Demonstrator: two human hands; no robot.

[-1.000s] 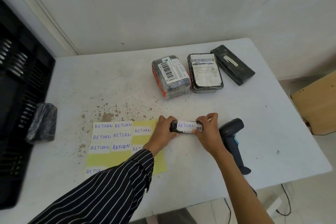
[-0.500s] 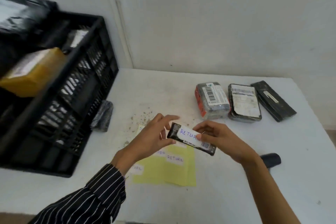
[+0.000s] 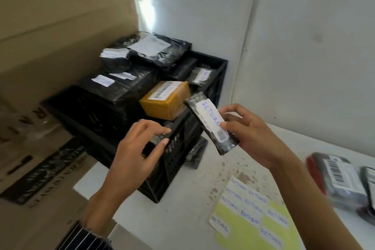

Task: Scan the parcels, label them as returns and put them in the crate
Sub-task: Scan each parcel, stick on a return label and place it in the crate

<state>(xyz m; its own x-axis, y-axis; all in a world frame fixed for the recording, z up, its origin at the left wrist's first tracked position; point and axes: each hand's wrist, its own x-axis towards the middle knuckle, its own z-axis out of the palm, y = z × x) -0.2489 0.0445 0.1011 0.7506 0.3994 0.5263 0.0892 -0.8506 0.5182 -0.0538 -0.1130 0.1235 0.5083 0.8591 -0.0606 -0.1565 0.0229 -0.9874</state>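
Pinched in the right hand [image 3: 253, 138], by its near end: small black parcel [image 3: 211, 124], white RETURN label facing up, tilted, held up close to the right side of the black crate [image 3: 178, 148]. Spread and relaxed over the crate's near rim, holding nothing: left hand [image 3: 134, 152]. Inside the crate, several black-wrapped parcels and one yellow-brown parcel [image 3: 166, 101]. On the bench [image 3: 182, 219], near right, yellow sheet of RETURN labels [image 3: 253, 221]; further right, blurred, two more parcels [image 3: 341, 180]. Just beside the crate's right wall, small dark packet [image 3: 196, 152].

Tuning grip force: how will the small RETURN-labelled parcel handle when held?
Probably light: the right hand pinches the small parcel by one end. Likely stiff: it juts out without sagging. Glossy wrap may be slippery.
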